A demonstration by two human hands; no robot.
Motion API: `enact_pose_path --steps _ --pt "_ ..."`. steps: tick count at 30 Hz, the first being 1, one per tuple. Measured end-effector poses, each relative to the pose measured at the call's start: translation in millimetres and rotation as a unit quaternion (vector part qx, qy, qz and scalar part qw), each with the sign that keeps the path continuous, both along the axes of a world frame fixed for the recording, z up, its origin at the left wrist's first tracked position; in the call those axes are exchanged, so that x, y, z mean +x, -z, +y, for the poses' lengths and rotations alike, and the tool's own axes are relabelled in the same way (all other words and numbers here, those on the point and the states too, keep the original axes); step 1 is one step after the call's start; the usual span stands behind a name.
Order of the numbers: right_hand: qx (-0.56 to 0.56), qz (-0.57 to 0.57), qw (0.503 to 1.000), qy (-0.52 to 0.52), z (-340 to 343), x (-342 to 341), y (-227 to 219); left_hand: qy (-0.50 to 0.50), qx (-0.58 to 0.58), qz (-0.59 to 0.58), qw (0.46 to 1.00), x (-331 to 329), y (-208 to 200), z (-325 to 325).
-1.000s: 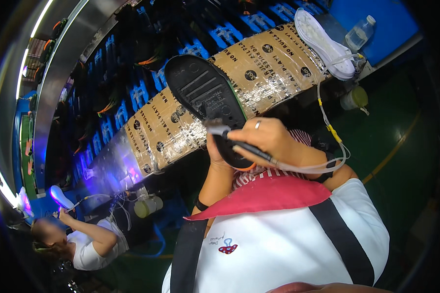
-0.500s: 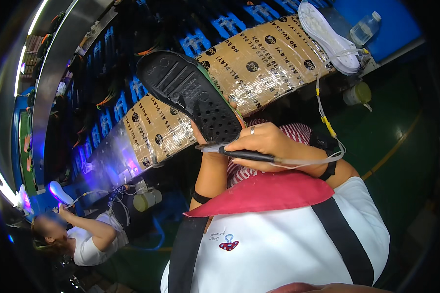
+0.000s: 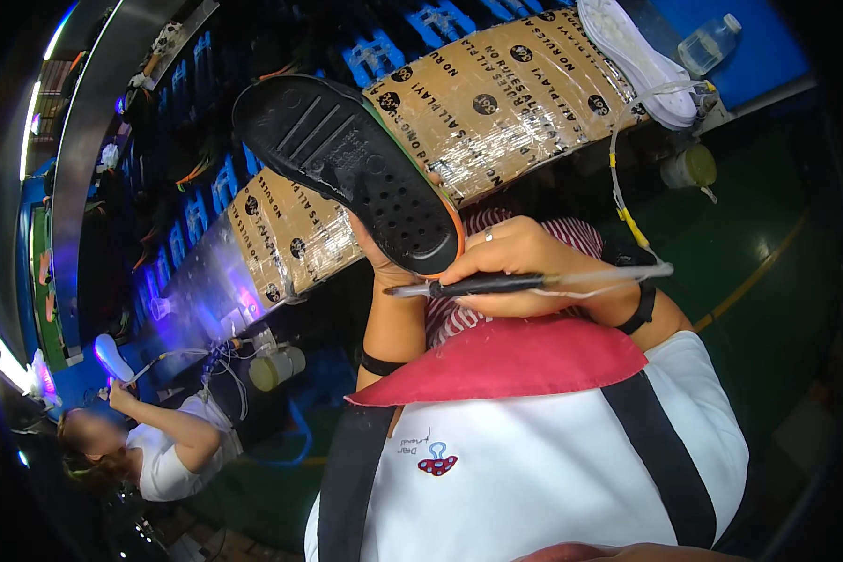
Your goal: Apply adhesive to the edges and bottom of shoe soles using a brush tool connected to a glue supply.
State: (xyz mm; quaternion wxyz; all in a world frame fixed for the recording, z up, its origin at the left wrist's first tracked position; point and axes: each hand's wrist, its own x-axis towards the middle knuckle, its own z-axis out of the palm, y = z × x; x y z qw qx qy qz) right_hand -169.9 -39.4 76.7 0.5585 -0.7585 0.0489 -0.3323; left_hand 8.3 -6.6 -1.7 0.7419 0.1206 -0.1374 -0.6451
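A black shoe sole (image 3: 332,155) with slots and round holes tilts up in front of me, its orange and green edge facing right. My left hand (image 3: 377,255) is closed around it from beneath; most of its fingers are hidden behind the sole. In my right hand (image 3: 513,258), which wears a ring, is a slim tube-fed brush (image 3: 501,283) with a black handle. The brush tip points left, just below the sole's near end, in front of my left wrist. From its rear end runs a clear tube (image 3: 628,271).
A taped cardboard-covered ledge (image 3: 478,103) crosses behind the sole. At its right lie a white sole (image 3: 632,61) and a plastic bottle (image 3: 709,45). A pale container (image 3: 688,169) hangs below. A conveyor with blue holders (image 3: 440,23) runs beyond. Another person (image 3: 173,440) works at lower left.
The sole has shifted up and left with my left hand. The brush has swung flatter, and its tip now sits slightly lower, apart from the sole's near end.
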Motion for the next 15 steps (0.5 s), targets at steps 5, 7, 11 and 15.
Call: enact_pose_path --steps 5,7,11,15 --pt "-0.031 0.068 0.993 0.095 -12 -8 -6 -0.007 -0.031 -0.032 0.999 8 1 0" --pt "0.042 0.116 0.992 0.035 -6 -6 -2 0.029 -0.072 -0.020 0.997 13 5 1" --pt "-0.029 0.065 0.997 0.014 -4 -5 2 0.058 -0.071 -0.022 0.995 18 6 2" --pt "0.020 0.053 0.998 0.034 -5 -7 0 0.039 -0.013 -0.039 0.998 25 14 7"
